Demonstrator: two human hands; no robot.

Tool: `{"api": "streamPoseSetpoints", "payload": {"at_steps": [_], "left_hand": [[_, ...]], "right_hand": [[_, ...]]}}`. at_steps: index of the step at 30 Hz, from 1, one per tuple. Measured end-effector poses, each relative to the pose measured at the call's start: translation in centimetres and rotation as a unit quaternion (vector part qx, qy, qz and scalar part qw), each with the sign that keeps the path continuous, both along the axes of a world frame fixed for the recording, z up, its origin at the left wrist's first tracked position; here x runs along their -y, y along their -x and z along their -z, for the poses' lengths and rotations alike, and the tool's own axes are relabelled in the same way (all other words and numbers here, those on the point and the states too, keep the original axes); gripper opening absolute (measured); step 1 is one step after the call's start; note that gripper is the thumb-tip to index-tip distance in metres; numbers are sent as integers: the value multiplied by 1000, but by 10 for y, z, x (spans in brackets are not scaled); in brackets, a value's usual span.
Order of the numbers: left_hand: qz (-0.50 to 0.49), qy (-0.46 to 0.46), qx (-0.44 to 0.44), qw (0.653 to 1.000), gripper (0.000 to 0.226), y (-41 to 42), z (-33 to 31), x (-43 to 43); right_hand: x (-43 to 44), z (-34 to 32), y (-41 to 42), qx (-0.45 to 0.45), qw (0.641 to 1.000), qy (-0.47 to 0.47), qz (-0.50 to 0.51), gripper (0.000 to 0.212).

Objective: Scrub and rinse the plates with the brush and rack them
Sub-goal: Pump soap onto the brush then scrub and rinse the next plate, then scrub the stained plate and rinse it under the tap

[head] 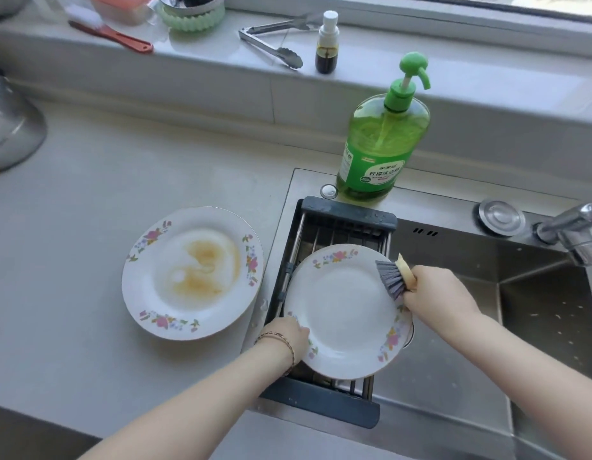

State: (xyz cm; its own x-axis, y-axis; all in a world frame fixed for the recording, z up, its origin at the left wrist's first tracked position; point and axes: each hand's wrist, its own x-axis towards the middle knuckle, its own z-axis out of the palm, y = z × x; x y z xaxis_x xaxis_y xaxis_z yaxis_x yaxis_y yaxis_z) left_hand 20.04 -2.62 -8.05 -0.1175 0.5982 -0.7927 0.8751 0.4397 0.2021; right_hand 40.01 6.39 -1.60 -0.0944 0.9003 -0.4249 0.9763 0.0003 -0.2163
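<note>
Plate (pixel 344 313) over rack (pixel 321 406), brush (pixel 392 277) at its right rim.
Left hand (pixel 288 336) grips left rim, right hand (pixel 434 287) curled round brush. Glazed, likely wet: stiff, slippery, chippable; grip rim firmly.

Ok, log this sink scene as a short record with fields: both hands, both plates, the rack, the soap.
left hand: grips the held plate's left rim
right hand: holds the brush, bristles at that plate's upper right rim
held plate: looks clean, over the rack in the sink
other plate: brown stains, flat on the counter left of the sink
soap bottle: upright behind the rack
</note>
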Motion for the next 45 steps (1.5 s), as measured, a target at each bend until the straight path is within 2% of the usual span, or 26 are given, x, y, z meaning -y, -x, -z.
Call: {"api": "streamPoseSetpoints", "payload": {"at_steps": [3,5,6,7,8,10,11,13,18,21,24,28,30,32,34,35,36,38,39,41,43,45], "left_hand": [[-79,-187,11,979,31,28,-35,0],[-104,-337,-7,936,26,61,-56,4],[-98,-421,-36,901,27,80,-62,6],[-84,-463,-79,879,31,99,-62,9],[-85,-457,-127,876,37,118,-60,12],[-141,-346,-204,905,50,150,-54,15],[-187,-278,-218,917,59,162,-53,18],[-272,-217,-206,915,63,179,-53,23],[-376,-198,-161,891,45,212,-45,17],[-427,-192,-127,874,45,223,-41,13],[-453,-183,-99,867,47,219,-48,10],[-478,-257,-87,835,48,207,-59,6],[-508,-292,-30,810,49,201,-69,3],[-565,-299,83,764,65,193,-80,-2],[-607,-288,181,718,81,180,-84,-12],[-608,-268,230,711,81,168,-88,-16],[-606,-242,276,705,70,155,-92,-20],[-588,-200,343,705,39,117,-102,-29],[-581,-187,354,709,33,93,-108,-33],[-568,-184,340,727,41,52,-111,-39],[-545,-202,314,751,60,11,-112,-50],[-537,-195,310,760,64,-22,-109,-58]], "right_hand": [[7,-20,27,-109,993,-27,21,31],[14,-25,53,-193,981,-3,28,45],[18,-23,68,-229,973,23,32,48],[20,-17,82,-259,964,51,37,48],[22,-11,98,-282,955,76,42,45],[24,2,126,-310,942,118,52,41],[25,7,140,-321,936,136,54,40],[26,15,165,-337,925,163,70,38],[24,32,194,-337,915,186,121,33],[23,33,196,-312,928,173,110,33],[22,35,197,-300,934,153,114,23],[21,31,192,-323,928,137,123,11],[17,22,181,-355,918,120,132,16],[11,8,162,-369,914,102,133,14],[5,-9,133,-375,913,82,137,23],[3,-18,116,-376,914,73,136,27],[1,-26,99,-374,916,64,133,30],[-4,-40,62,-364,921,43,132,30],[-5,-46,41,-359,922,35,140,27],[-7,-54,4,-357,920,22,156,25],[-7,-62,-39,-355,920,14,167,27],[-8,-63,-75,-352,918,12,183,29]]}}
